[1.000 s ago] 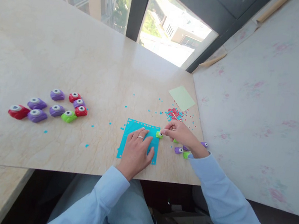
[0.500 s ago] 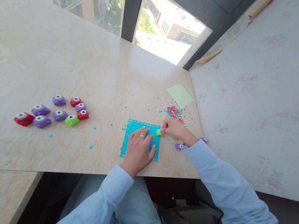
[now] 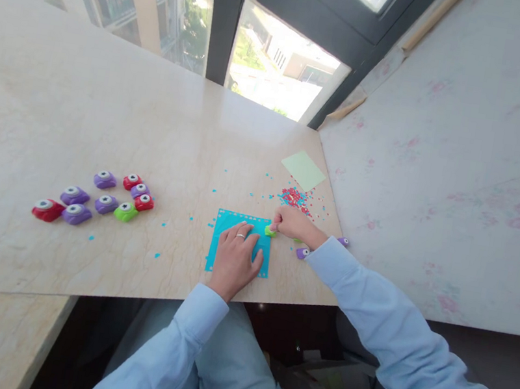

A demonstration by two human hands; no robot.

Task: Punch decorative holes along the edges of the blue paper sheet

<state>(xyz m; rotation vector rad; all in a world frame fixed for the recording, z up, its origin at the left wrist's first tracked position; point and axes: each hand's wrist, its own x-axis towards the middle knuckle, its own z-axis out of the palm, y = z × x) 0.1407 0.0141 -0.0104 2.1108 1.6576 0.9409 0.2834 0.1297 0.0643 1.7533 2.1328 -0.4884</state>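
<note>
1. Blue paper [image 3: 220, 241]: a square sheet with small holes punched along its edges, lying flat under the left hand.
2. Left hand [image 3: 235, 257]: fingers spread, palm pressing the paper.
3. Right hand [image 3: 291, 224]: fingers pinched on a green punch [image 3: 270, 230] at the paper's right corner.

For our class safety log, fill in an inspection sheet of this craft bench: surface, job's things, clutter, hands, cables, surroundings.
Surface: marble-look table, pale, glossy.
Job's things: blue paper square with holes punched along its edges; small green punch at its far right corner.
Clutter: row of punches, red, purple and green; paper confetti; pale green sheet; purple punches by the right sleeve.
Hands: left hand flat on the paper; right hand with a grip on the green punch.
Cables: nothing seen.
Surroundings: window; floral wall panel.
</note>
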